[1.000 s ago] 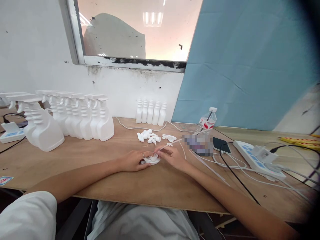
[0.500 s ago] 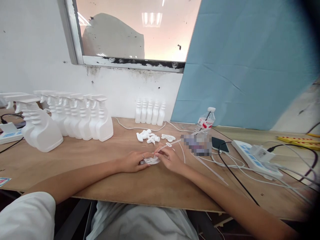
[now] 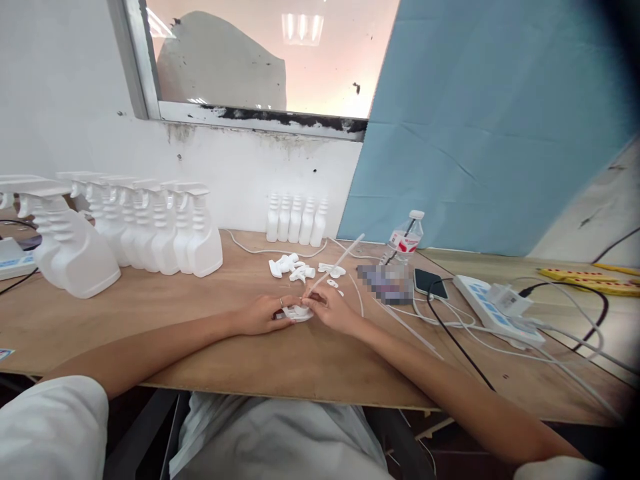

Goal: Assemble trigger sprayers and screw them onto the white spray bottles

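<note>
My left hand (image 3: 260,314), a ring on one finger, is closed around a white trigger spray head (image 3: 298,314) lying low over the table. Close beside it, my right hand (image 3: 334,312) pinches a thin translucent tube (image 3: 336,263) near its lower end, right at the spray head. The tube slants up and away to the right. Fingers hide whether its end sits inside the head. Just beyond my hands lie loose white trigger heads (image 3: 283,264), another white trigger part (image 3: 332,270) and small white rings (image 3: 332,283).
Large white spray bottles (image 3: 197,233) stand in rows at left. Several small white bottles (image 3: 296,223) line the wall. To the right are a water bottle (image 3: 404,239), a phone (image 3: 431,284), a power strip (image 3: 493,313) with cables, and another tube (image 3: 407,328).
The tube has swung from a low rightward slant to a steeper one, its free end higher. Both hands stay together at the spray head. The whole view has shifted slightly.
</note>
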`<state>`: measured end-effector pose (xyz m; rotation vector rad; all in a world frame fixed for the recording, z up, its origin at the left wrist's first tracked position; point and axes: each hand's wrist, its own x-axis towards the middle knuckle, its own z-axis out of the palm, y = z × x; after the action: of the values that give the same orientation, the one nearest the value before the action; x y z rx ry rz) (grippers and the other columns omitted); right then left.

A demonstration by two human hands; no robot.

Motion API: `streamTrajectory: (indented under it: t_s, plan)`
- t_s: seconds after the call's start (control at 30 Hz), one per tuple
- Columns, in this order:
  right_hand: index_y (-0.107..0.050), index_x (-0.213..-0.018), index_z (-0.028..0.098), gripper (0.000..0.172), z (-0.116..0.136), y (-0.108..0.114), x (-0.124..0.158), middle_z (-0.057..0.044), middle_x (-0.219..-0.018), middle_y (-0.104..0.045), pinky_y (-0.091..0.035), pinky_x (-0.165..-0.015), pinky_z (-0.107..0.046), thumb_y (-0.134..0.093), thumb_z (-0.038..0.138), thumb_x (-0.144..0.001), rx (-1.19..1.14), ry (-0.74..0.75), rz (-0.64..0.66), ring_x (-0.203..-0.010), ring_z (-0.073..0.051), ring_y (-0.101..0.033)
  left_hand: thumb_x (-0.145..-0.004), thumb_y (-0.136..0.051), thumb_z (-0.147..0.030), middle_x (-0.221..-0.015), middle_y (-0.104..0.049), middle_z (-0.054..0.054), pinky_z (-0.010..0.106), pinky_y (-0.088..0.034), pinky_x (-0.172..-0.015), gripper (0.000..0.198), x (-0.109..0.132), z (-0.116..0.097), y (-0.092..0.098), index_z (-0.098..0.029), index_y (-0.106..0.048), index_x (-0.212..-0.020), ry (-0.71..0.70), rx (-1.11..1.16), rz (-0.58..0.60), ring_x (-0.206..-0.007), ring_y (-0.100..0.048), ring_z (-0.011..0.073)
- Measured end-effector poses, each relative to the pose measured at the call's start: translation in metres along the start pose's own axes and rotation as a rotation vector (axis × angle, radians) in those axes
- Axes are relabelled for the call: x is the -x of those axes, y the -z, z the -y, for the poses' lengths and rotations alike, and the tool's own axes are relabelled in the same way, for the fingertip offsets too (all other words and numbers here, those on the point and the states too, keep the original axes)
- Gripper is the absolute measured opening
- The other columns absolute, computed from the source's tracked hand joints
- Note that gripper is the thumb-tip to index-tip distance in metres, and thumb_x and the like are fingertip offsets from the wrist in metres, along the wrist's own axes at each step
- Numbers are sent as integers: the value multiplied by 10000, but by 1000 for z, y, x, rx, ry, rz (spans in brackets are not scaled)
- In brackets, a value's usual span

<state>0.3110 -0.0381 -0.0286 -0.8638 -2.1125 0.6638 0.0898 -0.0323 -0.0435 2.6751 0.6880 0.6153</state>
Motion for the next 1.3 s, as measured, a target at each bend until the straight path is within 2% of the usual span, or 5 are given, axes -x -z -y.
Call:
streamTrajectory:
  t_s: [0.4, 0.63, 0.8, 1.0, 1.3]
  plan:
    - [-572, -1020, 211, 141, 3, 5, 12, -43, -862, -602, -458, -733, -314, -485, 288, -939, 195, 148, -49, -770, -173, -547, -908, -529, -406, -970, -621, 30, 235, -453, -668, 333, -1, 1, 2, -195, -496, -1163, 32, 96, -16, -724, -563, 128]
    - [-324, -1409, 254, 662, 0, 19, 12, -149, -1349, -436, -436, -975, -477, -472, 44, -799, 605, 500, -9, -1225, -279, -455, -874, -575, -430, -1025, -534, 16, 219, -419, -555, 400, -5, -2, 2, -220, -389, -1159, 123, 399, -167, -586, -464, 65]
    - [-411, -1379, 219, 674, -16, 27, 8, -152, -1340, -490, -463, -945, -471, -468, 3, -743, 878, 561, -45, -1206, -294, -496, -876, -565, -521, -919, -592, 12, 224, -417, -573, 515, -33, -6, 17, -244, -279, -1202, 69, 588, -52, -650, -537, 111]
    - [-498, -1266, 174, 516, -13, 47, 11, -165, -1253, -565, -486, -893, -433, -475, 30, -771, 907, 504, -192, -1113, -285, -556, -998, -293, -443, -1014, -625, 66, 269, -479, -715, 323, -103, 47, 60, -199, -408, -1175, 224, -31, -333, -827, -596, 150]
    - [-517, -1200, 172, 398, -10, 60, 9, -155, -1151, -611, -475, -868, -418, -563, 114, -809, 906, 534, -286, -1049, -282, -571, -910, -468, -269, -1322, -426, 198, 497, -432, -938, 504, -142, 140, 63, -205, -411, -1406, 646, -526, -182, -1231, -399, 373]
